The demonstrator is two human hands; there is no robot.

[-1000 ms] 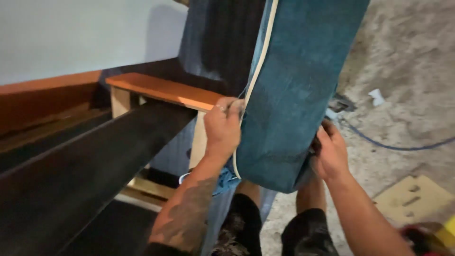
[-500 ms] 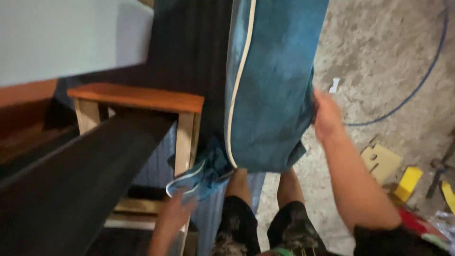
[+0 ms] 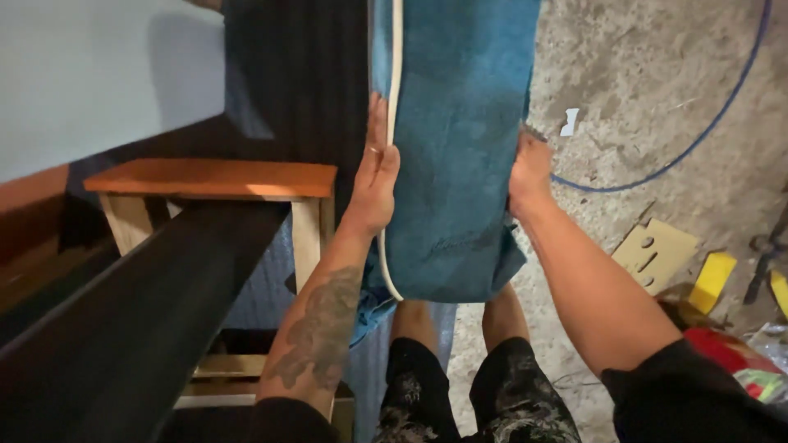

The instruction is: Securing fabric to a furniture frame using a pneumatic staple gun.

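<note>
Head view, looking down. A blue upholstered cushion [image 3: 460,164] w/ white piping along its left edge runs from the top centre of the frame down to approx. mid-frame, held upright between both hands. Left hand [image 3: 373,176] lies flat against the cushion's left side, palm on the fabric right at the piping; fingers [image 3: 377,123] together and stretched upward, not curled round anything, a ring visible on one. Forearm below it is tattooed. Right hand [image 3: 529,168] presses on the cushion's right edge at about the same height; its fingers seem to wrap round behind the fabric, but they're hidden, so can't tell how far they close. Cushion's bottom corner hangs just above the person's knees in dark patterned shorts [image 3: 460,394], lower centre. Left of the left hand, a small wooden stool [image 3: 213,180] w/ orange-brown top and pale legs, centre-left. A dark beam [image 3: 123,328] runs diagonally across the lower left. Behind the cushion, top centre, a dark ribbed panel [image 3: 304,74]. Right side is concrete floor [image 3: 657,90]: blue cable [image 3: 698,135] curving across the upper right, a white scrap [image 3: 569,121] near the cushion, a tan cardboard piece [image 3: 657,250] w/ holes and a yellow block [image 3: 712,280] at mid-right.
</note>
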